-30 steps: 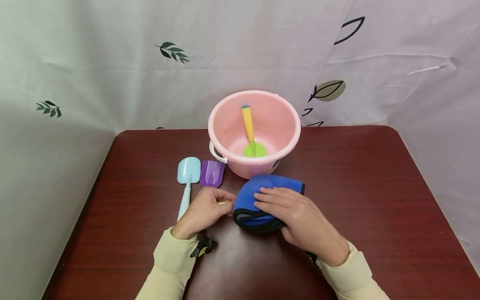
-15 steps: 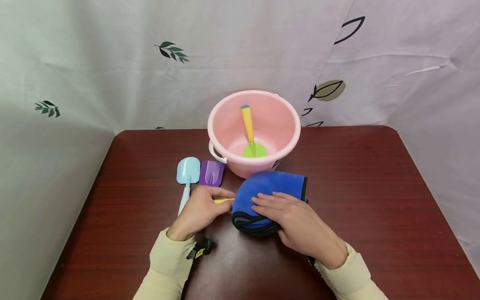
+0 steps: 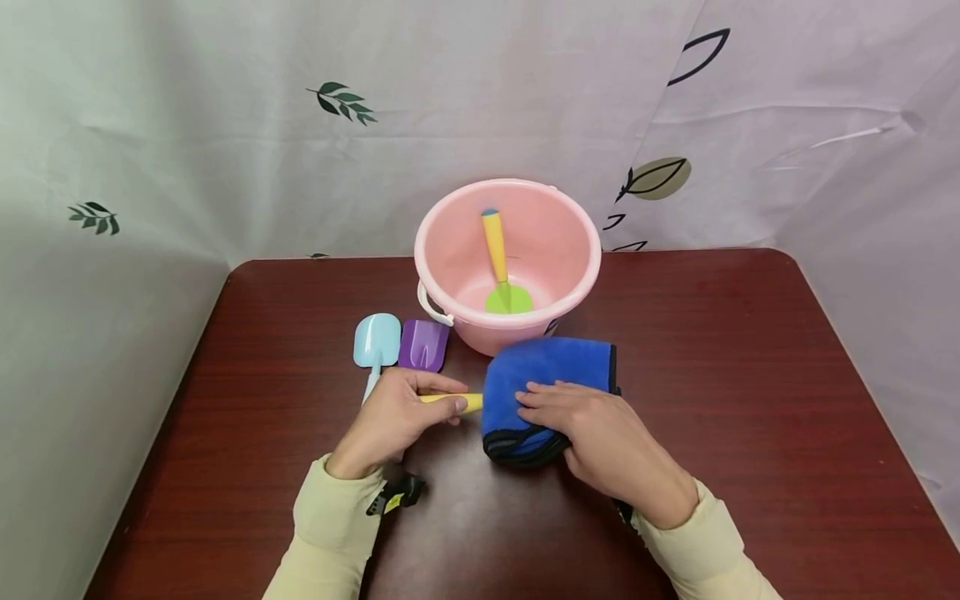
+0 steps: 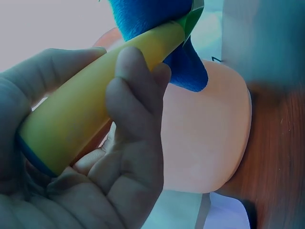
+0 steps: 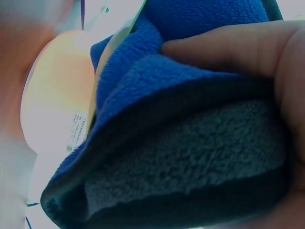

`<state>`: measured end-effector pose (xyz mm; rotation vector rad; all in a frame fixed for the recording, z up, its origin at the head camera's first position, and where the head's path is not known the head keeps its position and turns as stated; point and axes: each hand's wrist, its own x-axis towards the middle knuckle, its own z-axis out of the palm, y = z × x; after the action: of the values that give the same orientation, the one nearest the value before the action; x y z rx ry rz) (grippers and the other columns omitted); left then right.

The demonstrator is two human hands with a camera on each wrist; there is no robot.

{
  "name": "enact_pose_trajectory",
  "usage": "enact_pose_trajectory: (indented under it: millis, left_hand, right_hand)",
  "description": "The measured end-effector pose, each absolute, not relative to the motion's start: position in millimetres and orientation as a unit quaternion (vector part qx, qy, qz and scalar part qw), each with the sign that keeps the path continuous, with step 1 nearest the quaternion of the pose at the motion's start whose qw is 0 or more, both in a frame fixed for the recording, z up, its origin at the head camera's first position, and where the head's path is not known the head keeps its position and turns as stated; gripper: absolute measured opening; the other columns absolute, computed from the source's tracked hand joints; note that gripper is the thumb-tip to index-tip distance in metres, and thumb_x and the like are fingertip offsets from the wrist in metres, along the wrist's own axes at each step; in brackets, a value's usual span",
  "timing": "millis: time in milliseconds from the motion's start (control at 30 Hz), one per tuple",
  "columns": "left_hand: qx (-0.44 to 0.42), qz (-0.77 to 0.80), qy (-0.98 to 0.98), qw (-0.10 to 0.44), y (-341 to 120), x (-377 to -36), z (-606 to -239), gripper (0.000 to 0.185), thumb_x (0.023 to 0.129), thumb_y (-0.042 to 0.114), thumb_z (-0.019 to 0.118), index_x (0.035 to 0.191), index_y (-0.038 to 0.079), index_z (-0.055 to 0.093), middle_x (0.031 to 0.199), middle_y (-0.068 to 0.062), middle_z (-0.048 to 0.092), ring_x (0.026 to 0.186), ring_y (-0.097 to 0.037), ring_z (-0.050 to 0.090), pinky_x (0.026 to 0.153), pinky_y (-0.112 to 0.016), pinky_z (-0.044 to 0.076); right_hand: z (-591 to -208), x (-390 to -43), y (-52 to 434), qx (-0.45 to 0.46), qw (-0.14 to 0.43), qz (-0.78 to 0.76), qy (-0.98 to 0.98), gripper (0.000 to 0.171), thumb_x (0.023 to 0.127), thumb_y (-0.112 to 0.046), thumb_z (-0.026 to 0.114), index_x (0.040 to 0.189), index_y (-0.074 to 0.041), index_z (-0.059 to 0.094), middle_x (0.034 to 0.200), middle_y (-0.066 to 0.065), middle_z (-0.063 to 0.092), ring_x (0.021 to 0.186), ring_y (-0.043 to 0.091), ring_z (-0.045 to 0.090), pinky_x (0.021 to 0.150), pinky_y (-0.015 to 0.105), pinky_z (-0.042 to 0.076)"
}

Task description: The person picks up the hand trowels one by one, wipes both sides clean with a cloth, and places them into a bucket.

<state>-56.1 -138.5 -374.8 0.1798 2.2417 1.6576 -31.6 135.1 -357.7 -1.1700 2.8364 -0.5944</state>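
Note:
My left hand point(image 3: 393, 417) grips the yellow handle point(image 3: 450, 402) of a toy shovel; in the left wrist view the handle point(image 4: 95, 100) runs up into the blue cloth point(image 4: 157, 19), where a green part shows. My right hand point(image 3: 600, 437) holds the folded blue cloth point(image 3: 547, 375) wrapped round the shovel's hidden head, fingers on top, thumb underneath. In the right wrist view the cloth point(image 5: 181, 119) fills the frame. The pink bucket point(image 3: 442, 242) stands just behind, holding a green shovel with a yellow handle point(image 3: 501, 267).
A light blue shovel point(image 3: 375, 346) and a purple shovel head point(image 3: 424, 345) lie left of the bucket on the dark red table point(image 3: 750, 375). A small black and yellow clip point(image 3: 393, 497) hangs at my left sleeve. A leaf-print curtain point(image 3: 225, 125) surrounds the table.
The blue cloth and my right hand slid to the right along the shovel, uncovering more of the yellow handle. My left hand kept its grip and stayed about where it was.

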Motion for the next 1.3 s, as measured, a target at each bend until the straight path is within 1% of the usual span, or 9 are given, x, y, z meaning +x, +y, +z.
enact_pose_trajectory:
  millis: [233,400,500,667,800,967,1100,1167,1300]
  left_hand:
    - [0.058,0.585,0.79,0.175,-142.6,-57.5,-374.4,0.024,0.086,0.011,0.077,0.105,-0.003,0.077,0.084,-0.018,0.075,0.073,-0.029,0.073,0.069,-0.029,0.056]
    - [0.053,0.584,0.79,0.177,-147.4,-58.2,-372.3,0.022,0.086,0.013,0.077,0.104,0.001,0.078,0.082,-0.015,0.075,0.076,-0.033,0.073,0.071,-0.029,0.056]
    - [0.045,0.581,0.794,0.175,-150.3,-58.2,-370.0,0.02,0.086,0.013,0.078,0.103,0.003,0.079,0.08,-0.013,0.075,0.078,-0.037,0.072,0.072,-0.033,0.057]
    - [0.036,0.574,0.799,0.175,-153.5,-58.8,-367.9,0.02,0.086,0.015,0.077,0.103,0.004,0.079,0.08,-0.011,0.075,0.079,-0.038,0.072,0.073,-0.038,0.057]
    - [0.027,0.578,0.797,0.173,-157.3,-59.4,-366.6,0.019,0.086,0.014,0.077,0.102,0.004,0.079,0.079,-0.011,0.075,0.078,-0.038,0.072,0.072,-0.036,0.057]
    - [0.016,0.574,0.802,0.165,-162.4,-60.5,-365.7,0.016,0.086,0.013,0.075,0.1,0.006,0.079,0.072,-0.009,0.073,0.075,-0.034,0.07,0.07,-0.039,0.057]
    - [0.011,0.576,0.8,0.166,-164.8,-61.3,-366.6,0.017,0.086,0.013,0.074,0.1,0.003,0.078,0.073,-0.01,0.073,0.073,-0.029,0.07,0.071,-0.04,0.058]
    - [0.007,0.578,0.799,0.169,-165.5,-61.8,-366.8,0.017,0.087,0.012,0.073,0.1,0.003,0.078,0.074,-0.011,0.073,0.074,-0.032,0.071,0.071,-0.041,0.059]
    - [-0.001,0.572,0.803,0.17,-167.0,-62.0,-365.8,0.016,0.087,0.013,0.072,0.099,0.005,0.079,0.077,-0.012,0.074,0.078,-0.037,0.071,0.072,-0.041,0.058]
  right_hand:
    - [-359.0,-33.4,137.0,-0.373,0.0,-0.175,0.911,0.061,0.072,0.016,0.051,0.12,-0.012,0.075,0.132,-0.002,0.066,0.129,0.016,0.057,0.106,0.038,0.045]
    - [-358.3,-33.7,138.3,-0.355,-0.018,-0.169,0.919,0.06,0.072,0.017,0.051,0.117,-0.013,0.077,0.131,-0.003,0.066,0.127,0.015,0.058,0.102,0.039,0.048]
    - [-357.8,-33.7,139.6,-0.341,-0.032,-0.162,0.925,0.058,0.073,0.017,0.052,0.116,-0.013,0.077,0.13,-0.003,0.067,0.126,0.016,0.059,0.097,0.038,0.052]
    - [-357.9,-34.3,143.3,-0.327,-0.048,-0.154,0.931,0.056,0.072,0.016,0.053,0.114,-0.012,0.078,0.129,-0.003,0.068,0.125,0.016,0.059,0.086,0.035,0.056]
    - [-358.8,-36.4,145.8,-0.325,-0.063,-0.151,0.931,0.054,0.072,0.016,0.053,0.112,-0.011,0.078,0.126,-0.002,0.069,0.124,0.016,0.06,0.084,0.035,0.057]
    - [-359.1,-39.5,149.8,-0.313,-0.093,-0.157,0.932,0.052,0.071,0.016,0.052,0.108,-0.01,0.079,0.121,-0.002,0.072,0.119,0.019,0.063,0.075,0.035,0.059]
    - [-357.5,-41.3,155.3,-0.287,-0.114,-0.17,0.936,0.053,0.069,0.015,0.053,0.108,-0.01,0.079,0.117,-0.001,0.073,0.114,0.021,0.066,0.068,0.039,0.059]
    - [-356.3,-41.7,158.7,-0.272,-0.129,-0.179,0.937,0.055,0.067,0.015,0.053,0.11,-0.01,0.078,0.116,0.001,0.073,0.112,0.023,0.067,0.064,0.041,0.057]
    - [-354.9,-42.0,164.0,-0.251,-0.173,-0.202,0.931,0.059,0.064,0.014,0.048,0.111,-0.008,0.077,0.117,0.004,0.073,0.112,0.025,0.067,0.063,0.042,0.056]
